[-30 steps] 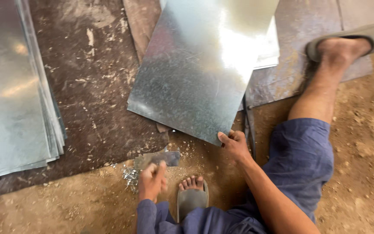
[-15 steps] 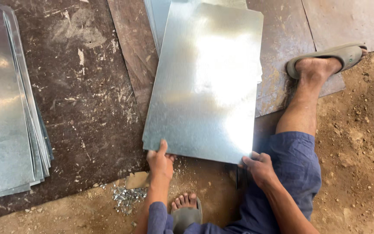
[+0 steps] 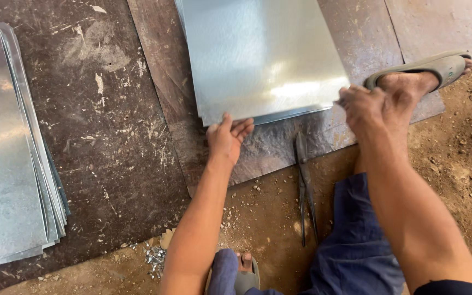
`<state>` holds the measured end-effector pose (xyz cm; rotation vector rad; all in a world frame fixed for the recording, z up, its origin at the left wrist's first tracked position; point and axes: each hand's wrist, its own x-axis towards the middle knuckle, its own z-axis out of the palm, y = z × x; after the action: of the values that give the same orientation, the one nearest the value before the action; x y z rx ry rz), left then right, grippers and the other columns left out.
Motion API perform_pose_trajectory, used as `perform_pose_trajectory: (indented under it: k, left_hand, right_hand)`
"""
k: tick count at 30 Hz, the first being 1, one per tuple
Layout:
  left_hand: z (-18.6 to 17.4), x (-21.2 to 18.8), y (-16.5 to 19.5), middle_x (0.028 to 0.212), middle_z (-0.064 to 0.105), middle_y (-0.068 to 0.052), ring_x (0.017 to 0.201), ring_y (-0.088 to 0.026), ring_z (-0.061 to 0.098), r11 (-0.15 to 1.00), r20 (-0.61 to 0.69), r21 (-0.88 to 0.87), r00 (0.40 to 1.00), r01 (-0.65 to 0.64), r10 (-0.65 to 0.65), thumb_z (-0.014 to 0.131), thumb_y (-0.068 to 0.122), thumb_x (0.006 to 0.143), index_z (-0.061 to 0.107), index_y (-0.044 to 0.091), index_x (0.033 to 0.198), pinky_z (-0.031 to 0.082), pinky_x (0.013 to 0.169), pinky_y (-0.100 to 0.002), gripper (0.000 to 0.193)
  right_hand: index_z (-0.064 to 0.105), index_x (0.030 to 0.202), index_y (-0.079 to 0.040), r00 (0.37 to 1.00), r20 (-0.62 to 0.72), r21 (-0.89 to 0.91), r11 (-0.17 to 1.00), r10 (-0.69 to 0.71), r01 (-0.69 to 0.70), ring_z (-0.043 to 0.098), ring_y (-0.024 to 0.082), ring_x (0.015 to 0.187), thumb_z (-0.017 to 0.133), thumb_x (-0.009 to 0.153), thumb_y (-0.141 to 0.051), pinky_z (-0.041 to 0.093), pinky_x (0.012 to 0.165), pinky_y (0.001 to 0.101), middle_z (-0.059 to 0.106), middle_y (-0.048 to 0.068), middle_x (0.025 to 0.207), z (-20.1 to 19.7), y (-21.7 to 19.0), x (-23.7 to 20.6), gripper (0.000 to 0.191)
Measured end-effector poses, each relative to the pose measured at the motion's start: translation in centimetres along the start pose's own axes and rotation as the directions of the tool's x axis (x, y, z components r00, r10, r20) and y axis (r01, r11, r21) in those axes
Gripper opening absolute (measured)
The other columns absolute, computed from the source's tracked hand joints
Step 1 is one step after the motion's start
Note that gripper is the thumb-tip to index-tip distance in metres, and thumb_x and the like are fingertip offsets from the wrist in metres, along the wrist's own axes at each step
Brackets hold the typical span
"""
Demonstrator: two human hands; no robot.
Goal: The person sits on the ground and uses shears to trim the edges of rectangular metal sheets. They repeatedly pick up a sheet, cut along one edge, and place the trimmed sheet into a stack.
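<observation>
Hands meet the near edge of a shiny, flat galvanised steel sheet (image 3: 260, 54) lying in the upper middle of the frame on a worn brown board (image 3: 116, 136). The left hand (image 3: 226, 139) rests with fingers spread against the sheet's lower left corner, grasping nothing. The right hand (image 3: 364, 104) is clenched at the lower right corner, seemingly pinching the edge, though I cannot tell for sure. Just below the sheet, between the two arms, dark metal tin snips (image 3: 304, 188) lie on the dirt floor (image 3: 465, 180). A stack of similar grey metal sheets (image 3: 9, 158) sits at the left edge. A grey sandal (image 3: 435, 65) shows at upper right.
</observation>
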<state>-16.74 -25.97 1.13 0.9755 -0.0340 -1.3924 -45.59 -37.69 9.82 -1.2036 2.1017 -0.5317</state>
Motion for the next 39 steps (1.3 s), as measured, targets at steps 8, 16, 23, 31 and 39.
perform_pose_trajectory:
  k: [8,16,23,31,39]
  left_hand:
    - [-4.6,-5.5,-0.6,0.073,0.072,-0.019,0.055,-0.022,0.070,0.915,0.150,0.384,0.969,0.125,-0.196,0.064,0.027,0.100,0.064,-0.001,0.103,0.056,0.044,-0.033,0.029]
    - [-28.4,-15.1,15.7,0.094,0.068,-0.009,0.070,-0.014,0.063,0.223,-0.009,0.867,0.434,-0.445,0.901,0.053,0.053,0.107,0.059,0.006,0.100,0.055,0.063,-0.033,0.049]
    - [-36.5,-20.1,30.7,0.166,0.019,-0.025,0.151,-0.042,0.018,-0.312,-0.029,0.762,0.512,0.567,0.859,0.032,0.067,0.101,0.024,0.006,0.159,0.018,0.119,-0.057,0.085]
    - [-33.6,-21.1,21.7,0.162,0.025,-0.028,0.148,-0.042,0.025,-0.519,-0.124,0.626,0.731,0.582,0.671,0.023,0.075,0.100,0.019,-0.003,0.155,0.012,0.116,-0.058,0.095]
    - [-37.7,-22.6,27.1,0.121,0.067,-0.013,0.113,-0.029,0.063,0.050,-0.144,0.957,0.318,0.287,0.937,0.064,0.031,0.098,0.059,0.009,0.126,0.048,0.101,-0.048,0.036]
  right_hand:
    - [0.059,0.139,-0.004,0.926,0.156,0.432,0.867,-0.343,0.248,0.065,0.021,0.106,0.066,0.109,-0.026,0.053,0.084,0.0316,0.066,0.007,0.122,0.7,10.2,-0.2,0.038]
    - [0.070,0.122,0.004,0.876,0.455,0.361,0.932,-0.162,-0.015,0.071,0.023,0.098,0.066,0.107,-0.020,0.057,0.086,0.0338,0.072,0.016,0.107,8.3,22.3,-16.7,0.029]
    - [0.076,0.111,0.008,0.670,0.725,0.203,0.979,-0.159,0.012,0.078,0.025,0.091,0.065,0.099,-0.015,0.060,0.085,0.0347,0.081,0.020,0.095,10.3,21.5,-24.9,0.029]
    - [0.077,0.112,0.005,0.645,0.721,0.187,0.968,-0.252,0.169,0.076,0.021,0.092,0.065,0.098,-0.023,0.057,0.085,0.0315,0.080,0.015,0.096,11.5,19.2,-25.7,0.034]
    - [0.077,0.113,0.004,0.627,0.754,0.067,0.973,-0.194,0.220,0.078,0.022,0.094,0.065,0.098,-0.021,0.058,0.088,0.0350,0.078,0.016,0.097,11.5,20.9,-25.9,0.032]
